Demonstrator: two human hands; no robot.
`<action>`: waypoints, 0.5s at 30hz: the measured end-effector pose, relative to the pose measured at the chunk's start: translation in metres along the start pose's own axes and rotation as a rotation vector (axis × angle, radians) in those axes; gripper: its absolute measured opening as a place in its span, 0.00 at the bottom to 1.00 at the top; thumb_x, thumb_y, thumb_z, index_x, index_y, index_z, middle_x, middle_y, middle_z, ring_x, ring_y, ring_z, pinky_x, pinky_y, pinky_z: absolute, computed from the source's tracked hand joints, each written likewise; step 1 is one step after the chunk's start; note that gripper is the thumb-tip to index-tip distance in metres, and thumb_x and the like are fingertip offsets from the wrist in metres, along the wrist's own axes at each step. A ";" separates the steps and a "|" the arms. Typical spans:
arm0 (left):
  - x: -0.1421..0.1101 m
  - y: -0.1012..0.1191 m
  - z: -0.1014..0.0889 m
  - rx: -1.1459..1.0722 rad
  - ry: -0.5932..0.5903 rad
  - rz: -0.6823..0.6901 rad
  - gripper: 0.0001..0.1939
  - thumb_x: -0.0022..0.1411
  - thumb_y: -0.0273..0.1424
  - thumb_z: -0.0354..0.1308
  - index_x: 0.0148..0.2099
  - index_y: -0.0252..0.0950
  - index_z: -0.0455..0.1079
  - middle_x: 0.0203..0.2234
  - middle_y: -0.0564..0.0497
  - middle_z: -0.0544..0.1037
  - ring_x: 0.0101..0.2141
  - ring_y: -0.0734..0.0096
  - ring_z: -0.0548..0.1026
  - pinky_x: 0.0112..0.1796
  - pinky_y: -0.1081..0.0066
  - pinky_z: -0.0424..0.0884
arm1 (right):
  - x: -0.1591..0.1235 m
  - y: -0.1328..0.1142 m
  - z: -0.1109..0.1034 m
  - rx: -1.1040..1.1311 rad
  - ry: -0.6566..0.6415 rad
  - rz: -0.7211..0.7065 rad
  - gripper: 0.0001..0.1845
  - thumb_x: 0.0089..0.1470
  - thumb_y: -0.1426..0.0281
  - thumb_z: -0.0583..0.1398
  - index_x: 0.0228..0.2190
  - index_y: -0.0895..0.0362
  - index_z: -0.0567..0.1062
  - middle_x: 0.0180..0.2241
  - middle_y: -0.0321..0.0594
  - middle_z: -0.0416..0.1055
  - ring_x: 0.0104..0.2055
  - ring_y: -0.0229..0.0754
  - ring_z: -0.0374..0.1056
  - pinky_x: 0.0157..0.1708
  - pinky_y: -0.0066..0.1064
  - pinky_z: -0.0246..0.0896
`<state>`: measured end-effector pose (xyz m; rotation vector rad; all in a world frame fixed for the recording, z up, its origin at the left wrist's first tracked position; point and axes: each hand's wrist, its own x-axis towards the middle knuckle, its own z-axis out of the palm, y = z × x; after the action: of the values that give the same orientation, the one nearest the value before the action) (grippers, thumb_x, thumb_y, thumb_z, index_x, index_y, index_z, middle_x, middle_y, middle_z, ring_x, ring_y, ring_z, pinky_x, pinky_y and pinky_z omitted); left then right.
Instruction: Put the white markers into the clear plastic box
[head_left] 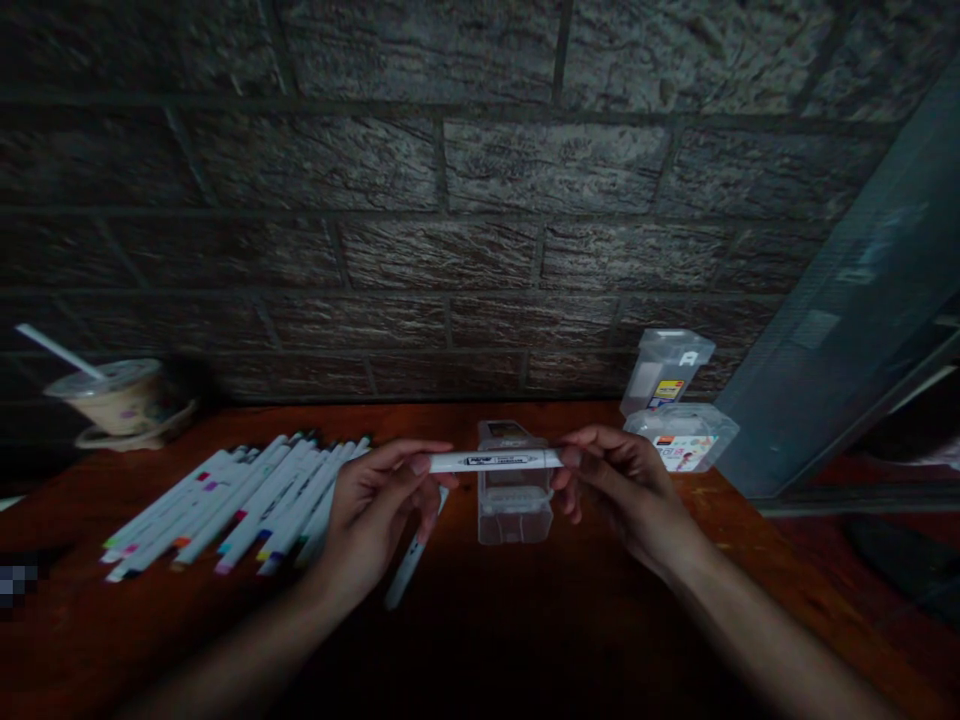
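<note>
Left hand and right hand pinch opposite ends of white marker over middle of desk. Clear case seemingly unfilled; marker pile left loose toward desk's left edge.

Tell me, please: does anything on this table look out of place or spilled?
One small thing: a single marker lies apart from the group of markers, partly hidden by the left hand. I see no spill.

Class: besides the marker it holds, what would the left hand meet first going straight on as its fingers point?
Probably the right hand, which holds the other end of the marker. The clear box seems to lie behind that line, though depth is unclear.
</note>
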<state>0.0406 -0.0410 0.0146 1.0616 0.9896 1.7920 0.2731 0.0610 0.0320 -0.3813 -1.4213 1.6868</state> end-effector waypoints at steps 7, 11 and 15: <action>-0.003 0.005 0.001 -0.080 -0.016 0.011 0.11 0.63 0.33 0.66 0.44 0.32 0.84 0.26 0.43 0.85 0.15 0.75 0.72 0.15 0.78 0.66 | -0.001 -0.007 0.002 0.113 -0.054 0.061 0.09 0.57 0.67 0.71 0.39 0.58 0.85 0.30 0.43 0.85 0.25 0.40 0.80 0.23 0.24 0.76; -0.004 0.007 0.002 -0.120 -0.033 0.028 0.13 0.63 0.34 0.65 0.45 0.31 0.84 0.26 0.42 0.85 0.14 0.74 0.71 0.15 0.77 0.65 | -0.001 -0.008 0.002 0.132 -0.060 0.066 0.09 0.59 0.67 0.70 0.39 0.59 0.85 0.30 0.45 0.86 0.25 0.40 0.81 0.24 0.24 0.76; -0.005 0.006 0.003 -0.143 -0.045 0.039 0.14 0.64 0.33 0.63 0.47 0.31 0.84 0.26 0.42 0.84 0.15 0.74 0.71 0.15 0.76 0.65 | 0.000 -0.009 0.002 0.133 -0.040 0.080 0.10 0.58 0.66 0.71 0.39 0.60 0.85 0.30 0.46 0.86 0.25 0.41 0.81 0.23 0.25 0.76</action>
<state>0.0436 -0.0476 0.0198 1.0333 0.8060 1.8327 0.2757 0.0591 0.0406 -0.3360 -1.3293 1.8518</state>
